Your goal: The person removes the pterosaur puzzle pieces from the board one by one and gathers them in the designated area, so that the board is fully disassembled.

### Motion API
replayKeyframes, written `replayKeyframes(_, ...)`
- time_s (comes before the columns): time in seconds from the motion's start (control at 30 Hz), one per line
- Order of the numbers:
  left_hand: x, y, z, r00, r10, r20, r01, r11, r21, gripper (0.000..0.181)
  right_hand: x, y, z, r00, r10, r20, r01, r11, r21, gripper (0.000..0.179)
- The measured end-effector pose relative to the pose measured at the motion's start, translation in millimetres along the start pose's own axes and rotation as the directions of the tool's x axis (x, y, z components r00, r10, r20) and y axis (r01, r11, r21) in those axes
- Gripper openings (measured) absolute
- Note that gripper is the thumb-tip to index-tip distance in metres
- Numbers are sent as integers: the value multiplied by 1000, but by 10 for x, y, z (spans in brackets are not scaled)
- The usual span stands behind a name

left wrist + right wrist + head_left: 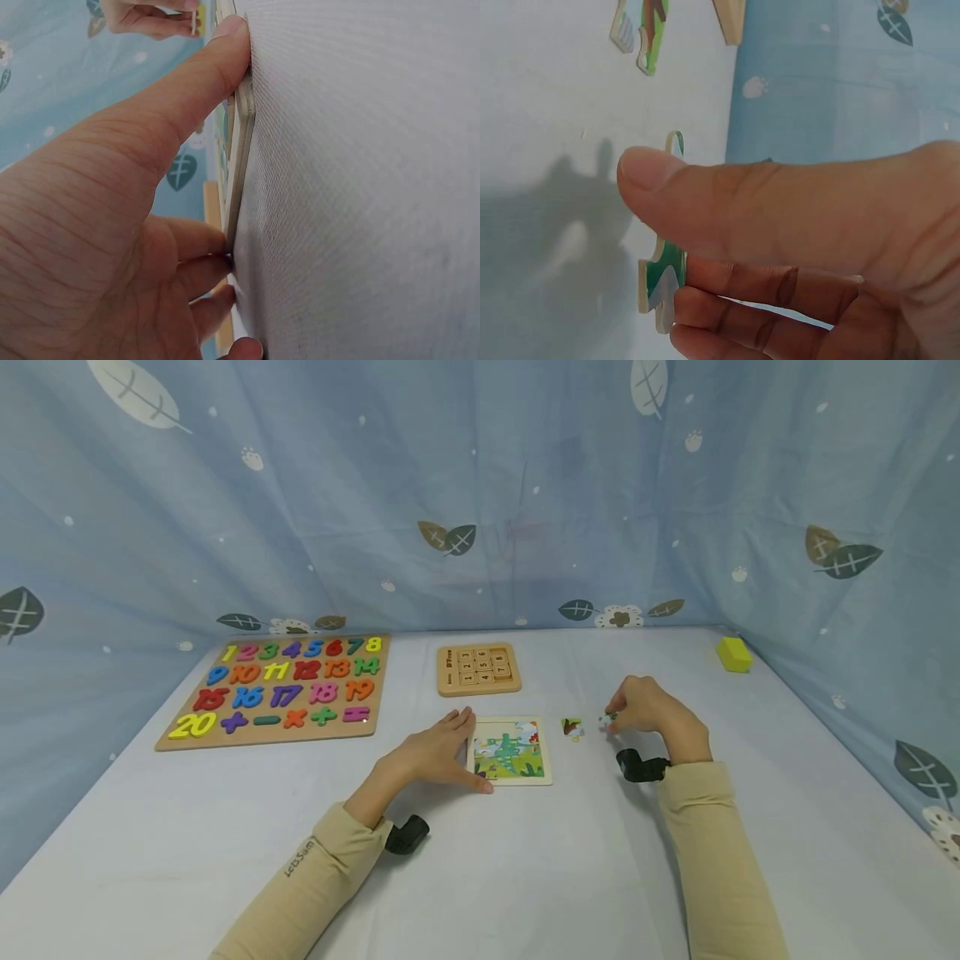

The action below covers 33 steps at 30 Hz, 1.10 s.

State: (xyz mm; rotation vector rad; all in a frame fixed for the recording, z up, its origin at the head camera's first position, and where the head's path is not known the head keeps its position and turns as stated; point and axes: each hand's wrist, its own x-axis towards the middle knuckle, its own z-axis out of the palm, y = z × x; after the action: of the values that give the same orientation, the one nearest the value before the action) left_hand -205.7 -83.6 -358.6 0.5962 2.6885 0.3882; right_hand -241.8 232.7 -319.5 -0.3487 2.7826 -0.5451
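Observation:
A small dinosaur jigsaw puzzle [510, 753] in a pale wooden frame lies on the white table. My left hand [437, 752] rests along its left side, thumb by the near corner and fingers stretched toward the far corner. In the left wrist view the thumb and fingertips of that hand [105, 195] touch the edge of the wooden frame [241, 150]. Right of the puzzle, my right hand [651, 708] pinches a green and white puzzle piece [664, 281] between thumb and fingers, above the tabletop. One loose puzzle piece [573, 728] lies between the frame and this hand.
A wooden number board [255, 745] with coloured numerals lies at the back left. Behind the jigsaw is a wooden sliding number puzzle [480, 670]. A yellow block [734, 654] stands near the right back corner. A blue patterned curtain [480, 485] hangs behind the table.

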Motion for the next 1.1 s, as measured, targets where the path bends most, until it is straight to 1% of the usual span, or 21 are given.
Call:
replayKeyframes(0.1, -5, -16, 0, 1000, -4, 4, 4, 1000, -3, 116, 19, 5, 21, 1000, 15, 11, -15, 1000, 15, 40)
replayKeyframes(0.4, -7, 1, -3, 1000, -9, 3, 9, 1000, 1, 115, 67, 41, 74, 999, 32, 8, -32, 999, 3, 38)
replayKeyframes(0.63, 2, -3, 1, 1000, -6, 5, 6, 1000, 2, 116, 96, 60, 117, 999, 35, -16, -35, 999, -6, 35)
replayKeyframes(0.83, 8, -14, 4, 1000, -8, 4, 8, 1000, 8, 115, 101, 58, 135, 998, 55, -20, -55, 998, 12, 36)
replayKeyframes(1.1, -14, 4, -7, 1000, -7, 8, 7, 1000, 7, 115, 95, 42, 131, 998, 56, -28, -56, 998, 12, 35)
